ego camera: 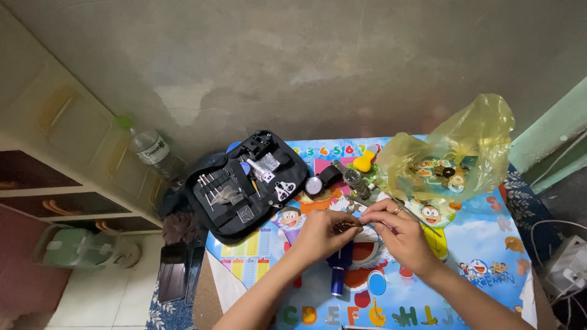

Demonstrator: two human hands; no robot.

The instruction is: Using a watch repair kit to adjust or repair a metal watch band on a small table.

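My left hand [321, 235] and my right hand [397, 235] meet over a low table with a colourful cartoon top [483, 244]. Between the fingers of my left hand is a small dark metal piece [343, 227], which looks like a bit of a watch band. My right hand holds a thin metal tool [403, 208] that points up and to the left, its fingertips touching the same piece. A blue cylinder [337, 278] lies on the table under my hands.
An open black tool case [244, 186] with small tools lies at the left. Two wristwatches [342, 177] and a yellow tool [364, 162] sit behind my hands. A yellow plastic bag [452, 159] with small parts stands at the right. A plastic bottle [153, 150] is by the wall.
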